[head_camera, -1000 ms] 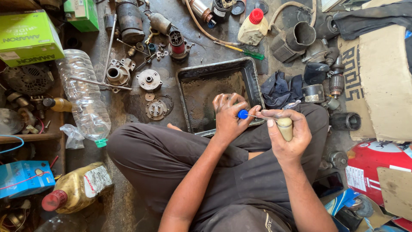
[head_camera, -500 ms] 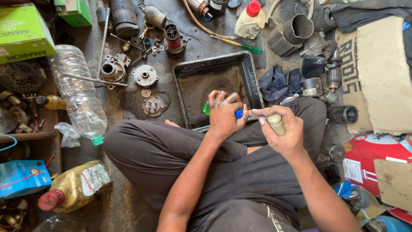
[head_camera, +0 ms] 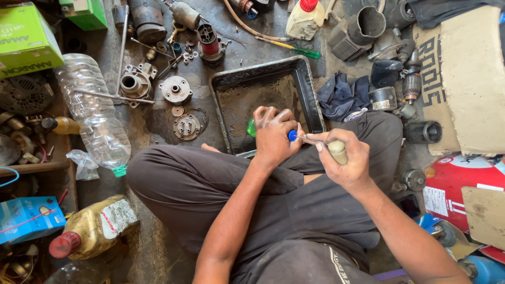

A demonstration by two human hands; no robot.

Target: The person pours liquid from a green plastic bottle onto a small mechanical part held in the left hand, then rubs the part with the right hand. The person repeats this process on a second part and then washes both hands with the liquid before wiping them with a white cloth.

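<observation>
Underfoot, grimy workshop floor (head_camera: 158, 131), parts-strewn

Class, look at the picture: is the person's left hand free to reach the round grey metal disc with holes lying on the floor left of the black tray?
Probably not as it stands: the left hand grips a small blue-capped object, though the floor path to the disc looks open.

Beyond the left hand's fingers (head_camera: 271, 118): black tray (head_camera: 307, 87), open top, raised walls. Right of the right hand (head_camera: 344, 158): dark rag (head_camera: 339, 97), metal cylinder (head_camera: 383, 98), cardboard (head_camera: 468, 79). Left of the fingers: round metal plates (head_camera: 188, 126), plastic bottle (head_camera: 92, 113). Bare floor strip between plates and tray.
</observation>
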